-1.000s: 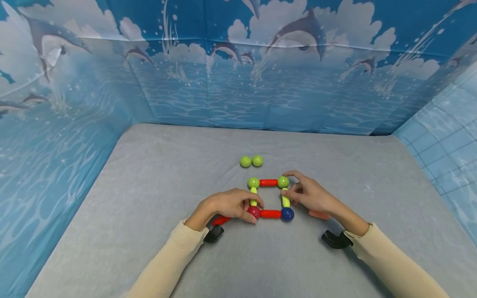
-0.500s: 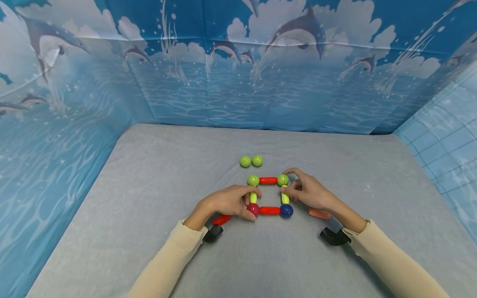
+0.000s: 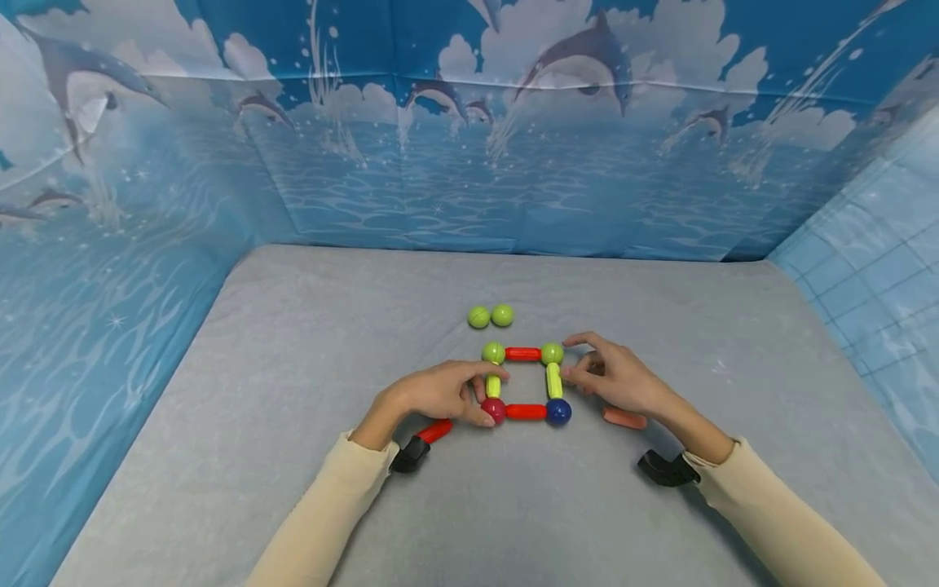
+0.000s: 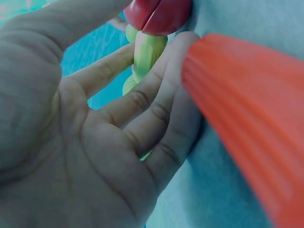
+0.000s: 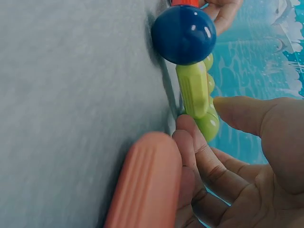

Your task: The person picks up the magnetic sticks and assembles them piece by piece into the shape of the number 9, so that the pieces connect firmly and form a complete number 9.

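Observation:
A square of magnetic sticks and balls lies on the grey cloth. Its corners are a dark red ball (image 3: 494, 410), a blue ball (image 3: 558, 412) and two green balls, with red sticks (image 3: 526, 412) and yellow-green sticks (image 3: 553, 381) between them. My left hand (image 3: 440, 391) holds its left side, thumb at the red ball and index finger over the left yellow-green stick (image 4: 148, 53). Beside the right side is my right hand (image 3: 612, 377). Its thumb and fingers are spread around nothing, close to the right yellow-green stick (image 5: 194, 90) and the green corner ball (image 3: 552, 353).
Two loose green balls (image 3: 491, 316) sit behind the square. A loose red stick (image 3: 436, 430) lies by my left wrist, and an orange-pink stick (image 3: 624, 417) lies under my right hand. Dolphin-printed blue cloth walls (image 3: 455, 179) stand behind and at both sides.
My right hand has drawn back a little to the right from the square's right side. The left hand keeps its place on the square, which has shifted slightly in view as the head moves.

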Demonstrator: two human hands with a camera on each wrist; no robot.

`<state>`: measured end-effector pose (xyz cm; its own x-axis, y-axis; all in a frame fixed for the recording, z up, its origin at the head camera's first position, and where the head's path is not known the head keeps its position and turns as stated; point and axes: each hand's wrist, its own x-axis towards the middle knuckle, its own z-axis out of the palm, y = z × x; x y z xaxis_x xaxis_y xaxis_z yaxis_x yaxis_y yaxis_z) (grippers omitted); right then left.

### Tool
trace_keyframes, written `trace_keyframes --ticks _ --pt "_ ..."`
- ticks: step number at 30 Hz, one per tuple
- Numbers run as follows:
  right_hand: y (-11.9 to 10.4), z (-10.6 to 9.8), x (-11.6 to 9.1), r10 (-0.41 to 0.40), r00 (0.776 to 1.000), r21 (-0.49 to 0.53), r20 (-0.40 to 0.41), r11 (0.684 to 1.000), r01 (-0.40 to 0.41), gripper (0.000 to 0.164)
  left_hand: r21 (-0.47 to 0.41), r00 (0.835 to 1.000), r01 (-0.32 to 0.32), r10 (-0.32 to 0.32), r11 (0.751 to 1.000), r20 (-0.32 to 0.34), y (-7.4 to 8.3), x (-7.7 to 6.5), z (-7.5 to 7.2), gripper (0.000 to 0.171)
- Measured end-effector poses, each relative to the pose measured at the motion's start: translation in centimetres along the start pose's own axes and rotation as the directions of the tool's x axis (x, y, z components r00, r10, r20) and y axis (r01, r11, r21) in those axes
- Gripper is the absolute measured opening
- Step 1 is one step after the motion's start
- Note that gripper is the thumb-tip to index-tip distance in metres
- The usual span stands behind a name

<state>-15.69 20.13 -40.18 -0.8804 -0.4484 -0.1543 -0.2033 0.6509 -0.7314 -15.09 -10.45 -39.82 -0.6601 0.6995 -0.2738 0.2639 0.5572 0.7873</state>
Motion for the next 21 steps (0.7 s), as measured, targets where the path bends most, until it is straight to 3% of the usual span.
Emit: trace_keyframes --ticks 8,21 --pt "0.1 -0.7 -2.0 -0.009 0.998 -0.057 -0.06 0.998 0.005 0.043 -0.033 0.999 -0.025 0.026 0.999 0.035 -0.1 -0.2 -0.3 0.054" --pt "1.0 -1.5 -5.1 -0.064 0.996 -0.101 -0.066 0.993 0.057 0.029 -0.082 0.999 -0.024 0.027 0.996 0.044 -0.4 -0.1 -0.4 0.054"
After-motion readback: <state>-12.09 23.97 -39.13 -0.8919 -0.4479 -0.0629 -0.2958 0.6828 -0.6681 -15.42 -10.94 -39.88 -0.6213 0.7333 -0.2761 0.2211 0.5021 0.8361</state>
